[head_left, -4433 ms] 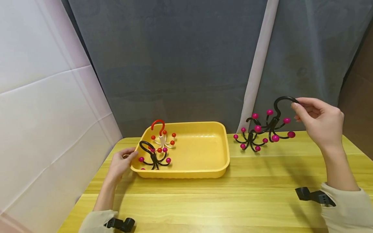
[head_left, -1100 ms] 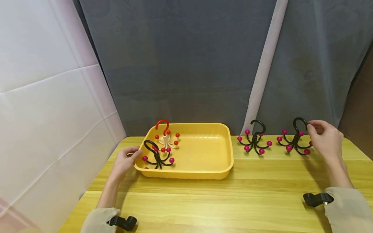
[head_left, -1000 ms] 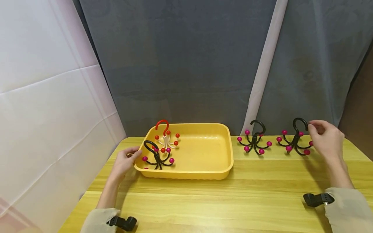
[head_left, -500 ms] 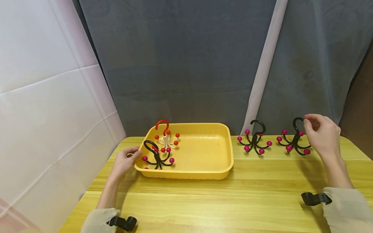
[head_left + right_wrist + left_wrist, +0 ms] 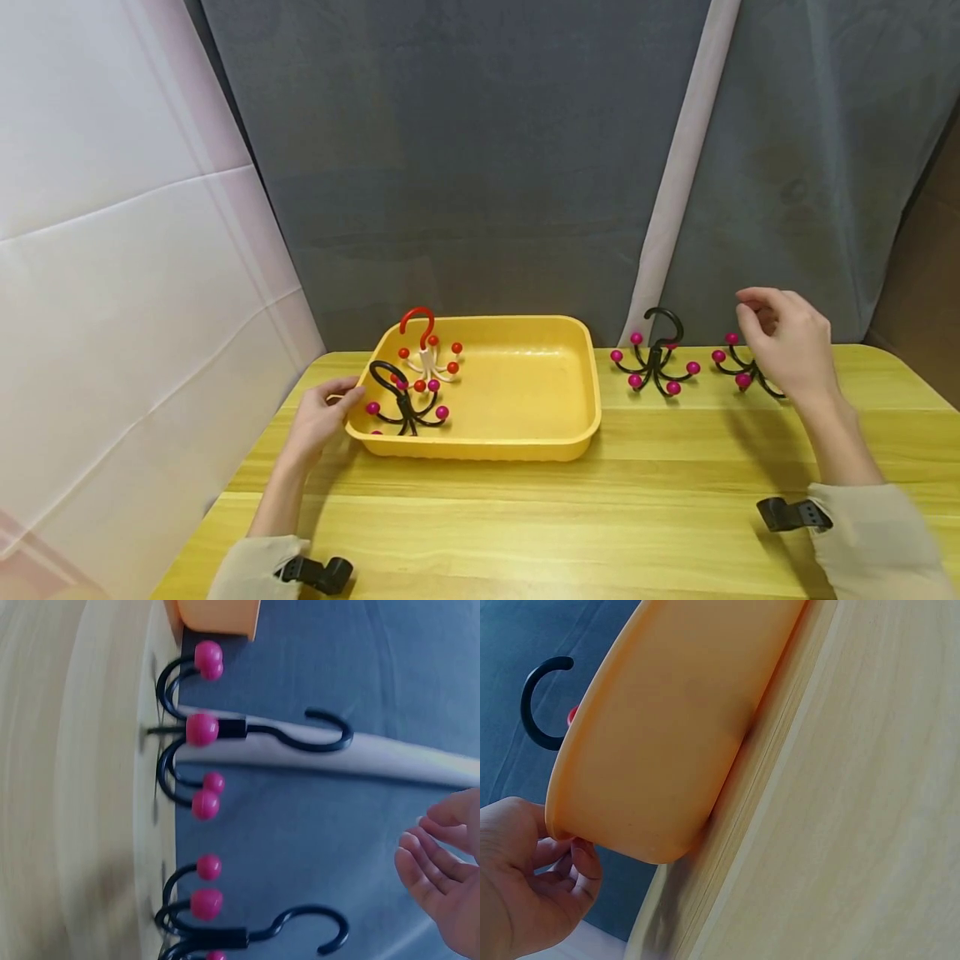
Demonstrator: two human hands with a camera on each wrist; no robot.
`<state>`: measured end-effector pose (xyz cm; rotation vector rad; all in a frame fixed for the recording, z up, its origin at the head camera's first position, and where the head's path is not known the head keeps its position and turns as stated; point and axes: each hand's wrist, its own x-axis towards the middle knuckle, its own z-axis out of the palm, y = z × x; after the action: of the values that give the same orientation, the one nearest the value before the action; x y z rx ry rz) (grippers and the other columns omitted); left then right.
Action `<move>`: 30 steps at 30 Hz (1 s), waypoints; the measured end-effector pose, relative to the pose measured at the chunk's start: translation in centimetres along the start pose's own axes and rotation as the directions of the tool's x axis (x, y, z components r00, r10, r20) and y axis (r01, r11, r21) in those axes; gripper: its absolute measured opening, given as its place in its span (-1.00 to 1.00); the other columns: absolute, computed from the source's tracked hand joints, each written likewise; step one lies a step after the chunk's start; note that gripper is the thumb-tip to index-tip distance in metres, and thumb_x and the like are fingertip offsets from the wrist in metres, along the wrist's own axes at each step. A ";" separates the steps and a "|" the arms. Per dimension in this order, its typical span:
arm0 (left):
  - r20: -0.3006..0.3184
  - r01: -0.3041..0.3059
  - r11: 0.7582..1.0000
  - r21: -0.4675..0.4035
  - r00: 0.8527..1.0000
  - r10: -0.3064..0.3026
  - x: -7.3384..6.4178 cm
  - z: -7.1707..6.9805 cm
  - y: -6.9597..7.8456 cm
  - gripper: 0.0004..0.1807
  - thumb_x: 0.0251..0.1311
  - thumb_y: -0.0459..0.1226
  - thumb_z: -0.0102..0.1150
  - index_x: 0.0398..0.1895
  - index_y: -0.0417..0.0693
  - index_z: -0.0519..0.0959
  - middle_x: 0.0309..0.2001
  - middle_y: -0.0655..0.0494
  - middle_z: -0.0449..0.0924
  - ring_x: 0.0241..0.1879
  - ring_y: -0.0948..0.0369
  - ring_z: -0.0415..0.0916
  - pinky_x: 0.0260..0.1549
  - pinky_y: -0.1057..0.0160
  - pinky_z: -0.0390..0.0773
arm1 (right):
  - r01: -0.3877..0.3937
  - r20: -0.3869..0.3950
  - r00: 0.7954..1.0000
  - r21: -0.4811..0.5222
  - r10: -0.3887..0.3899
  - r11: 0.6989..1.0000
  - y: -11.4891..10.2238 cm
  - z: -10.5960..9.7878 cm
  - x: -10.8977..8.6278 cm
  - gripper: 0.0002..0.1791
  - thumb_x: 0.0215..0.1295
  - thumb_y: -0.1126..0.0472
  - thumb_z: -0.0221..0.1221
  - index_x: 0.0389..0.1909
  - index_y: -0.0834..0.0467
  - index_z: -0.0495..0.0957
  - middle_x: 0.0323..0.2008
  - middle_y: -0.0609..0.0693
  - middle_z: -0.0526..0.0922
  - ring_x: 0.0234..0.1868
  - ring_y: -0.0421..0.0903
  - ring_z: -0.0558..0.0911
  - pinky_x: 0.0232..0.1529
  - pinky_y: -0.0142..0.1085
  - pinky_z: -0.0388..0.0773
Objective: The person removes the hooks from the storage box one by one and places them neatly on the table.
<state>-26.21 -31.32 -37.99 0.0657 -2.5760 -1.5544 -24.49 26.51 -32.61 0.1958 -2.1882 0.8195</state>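
Observation:
At the tray's left end, my left hand [image 5: 318, 417] pinches the rim of the yellow plastic tray [image 5: 517, 392]; the left wrist view shows thumb and fingers at that rim. Inside the tray stand a black claw hanger with pink ball tips [image 5: 405, 408] and a white one with a red hook and red balls [image 5: 426, 362]. Two more black claw hangers stand upright on the table, a nearer-left one [image 5: 656, 358] and a right one [image 5: 225, 938]. My right hand [image 5: 787, 342], fingers loosely curled and holding nothing, overlaps the right hanger in the head view; the right wrist view shows them apart.
The wooden table [image 5: 555, 525] carries everything. A grey curtain [image 5: 480, 167] hangs right behind the tray and hangers, with a pale strip [image 5: 678, 167] running down it. A white fabric wall [image 5: 135, 275] closes the left side.
My right hand lowered a black claw hanger onto the table at the right, released its hook and moved left and slightly up. The left hand keeps its grip on the tray.

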 end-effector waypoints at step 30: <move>0.006 -0.005 1.000 -0.001 1.000 0.005 0.0 0.0 -0.1 -0.53 0.46 -0.24 0.15 0.25 -0.47 0.47 -0.01 -0.25 0.56 -0.16 0.18 0.48 -0.27 0.41 0.54 | 0.198 0.207 0.951 0.164 -0.230 0.966 -9.1 6.2 -0.6 -0.77 0.36 0.42 0.22 0.01 0.32 0.61 -0.15 0.16 0.62 -0.31 -0.04 0.60 -0.26 -0.08 0.64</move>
<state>-26.24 -31.41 -38.05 0.0541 -2.5780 -1.5570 -24.41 15.55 -31.63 0.6146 -2.2662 0.8626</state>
